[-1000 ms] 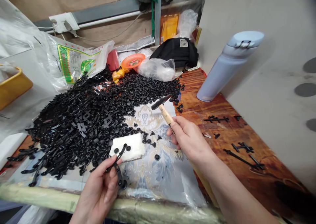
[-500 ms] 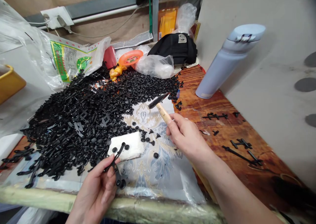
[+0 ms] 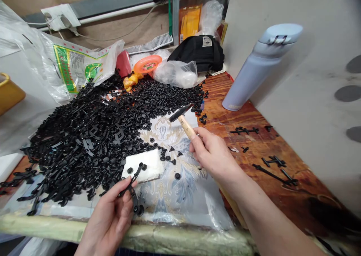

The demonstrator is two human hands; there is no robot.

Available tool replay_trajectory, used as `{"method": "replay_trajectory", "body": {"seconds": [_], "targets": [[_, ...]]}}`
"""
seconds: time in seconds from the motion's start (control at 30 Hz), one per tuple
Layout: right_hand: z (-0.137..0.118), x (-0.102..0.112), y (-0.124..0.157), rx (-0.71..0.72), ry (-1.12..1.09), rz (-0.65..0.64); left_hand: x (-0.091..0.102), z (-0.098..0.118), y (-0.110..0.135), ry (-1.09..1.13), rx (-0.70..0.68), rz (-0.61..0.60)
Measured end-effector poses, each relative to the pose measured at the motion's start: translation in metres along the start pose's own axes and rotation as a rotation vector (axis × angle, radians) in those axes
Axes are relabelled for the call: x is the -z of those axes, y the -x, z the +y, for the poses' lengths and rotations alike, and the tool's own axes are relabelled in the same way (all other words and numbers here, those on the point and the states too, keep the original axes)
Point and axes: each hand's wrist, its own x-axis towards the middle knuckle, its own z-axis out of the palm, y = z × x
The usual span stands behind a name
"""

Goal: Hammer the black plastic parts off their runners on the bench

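My right hand (image 3: 210, 149) is closed round the wooden handle of a small hammer (image 3: 184, 124), raised over the patterned cloth (image 3: 166, 196). Between the thumb and fingers of my left hand (image 3: 113, 207) is a black plastic strip (image 3: 137, 172) with round ends. Its upper end is over a white block (image 3: 145, 160), near a small black round piece (image 3: 130, 170) on the block. More black round ends (image 3: 138, 210) hang below my left fingers. Loose black fasteners (image 3: 167, 158) lie just right of the block.
A large heap of black plastic parts (image 3: 84, 135) covers the table's left and back. On the right stand a blue bottle (image 3: 251, 70) and several black pieces (image 3: 273, 161) on bare wood (image 3: 222, 85). Behind are a black bag (image 3: 194, 53), plastic bags and an orange lid (image 3: 147, 64).
Both hands keep nearly the same pose, with the hammer and the strip still held. The whole view has shifted slightly.
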Motion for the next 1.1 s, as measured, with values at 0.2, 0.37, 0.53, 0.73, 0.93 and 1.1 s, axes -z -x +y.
{"method": "replay_trajectory", "body": {"seconds": [0.2, 0.37, 0.53, 0.73, 0.93, 1.1], "targets": [[-0.0007, 0.0013, 0.0015, 0.009, -0.007, -0.006, 0.0037, 0.0007, -0.0024, 0.0, 0.0, -0.026], [-0.0023, 0.0025, 0.0019, 0.01, 0.004, -0.003, 0.0049, 0.0012, -0.0021, -0.022, 0.011, -0.047], [-0.0022, 0.0024, 0.0015, 0.013, -0.006, -0.004, 0.0034, 0.0012, -0.0007, -0.051, 0.0, -0.039], [-0.0023, 0.0023, 0.0019, -0.005, -0.003, -0.001, 0.0036, 0.0011, -0.0025, -0.042, 0.007, -0.044], [-0.0029, 0.0031, 0.0023, 0.011, 0.003, 0.011, 0.0039, 0.0011, -0.0034, -0.06, 0.018, -0.038], [0.0005, 0.0009, 0.0041, 0.06, -0.05, -0.02, 0.001, 0.0008, -0.0007, -0.079, 0.035, -0.002]]}}
